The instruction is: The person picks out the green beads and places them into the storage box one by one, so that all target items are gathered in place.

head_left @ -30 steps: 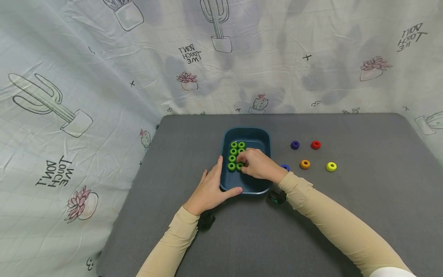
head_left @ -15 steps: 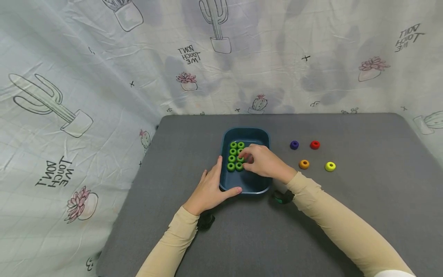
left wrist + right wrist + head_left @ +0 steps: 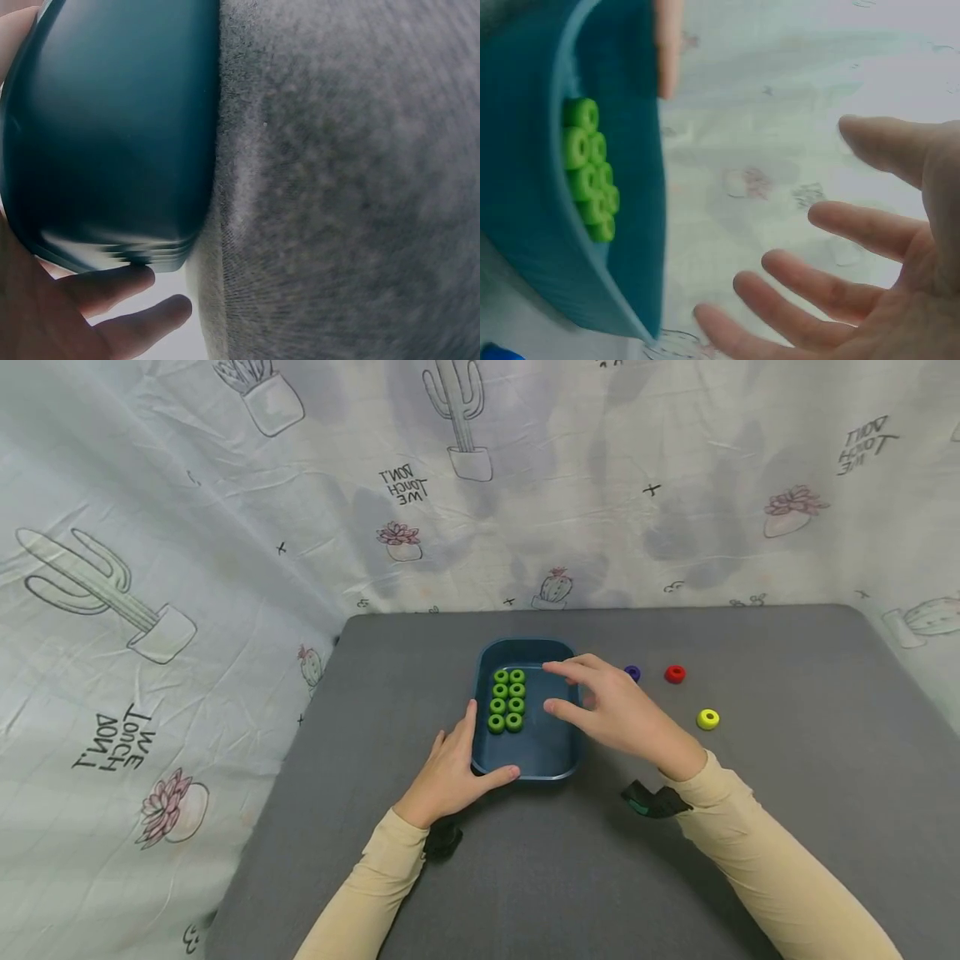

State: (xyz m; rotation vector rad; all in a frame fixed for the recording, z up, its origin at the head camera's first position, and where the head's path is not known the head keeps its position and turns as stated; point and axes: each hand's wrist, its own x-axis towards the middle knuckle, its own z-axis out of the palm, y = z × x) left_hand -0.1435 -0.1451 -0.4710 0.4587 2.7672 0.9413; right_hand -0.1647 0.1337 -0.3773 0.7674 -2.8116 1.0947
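Observation:
A dark blue rectangular tray stands on the table with several green ring-shaped beads in two columns on its left half. My left hand rests against its near left corner, fingers straight along the left side and thumb over the near rim. In the left wrist view, fingers touch the tray's outer wall. Above the tray's right rim hovers my right hand, thumb and fingers spread, holding nothing. The right wrist view shows those fingers apart from the beads.
Right of the tray lie a purple-blue bead, partly covered by my right hand, a red bead and a yellow bead. A bright blue thing shows at the right wrist view's corner. A cactus-print curtain hangs behind the grey table.
My right hand has let go at the green beads, risen and moved right with its fingers spreading. It now covers the orange bead's spot. My left hand has stayed at the tray.

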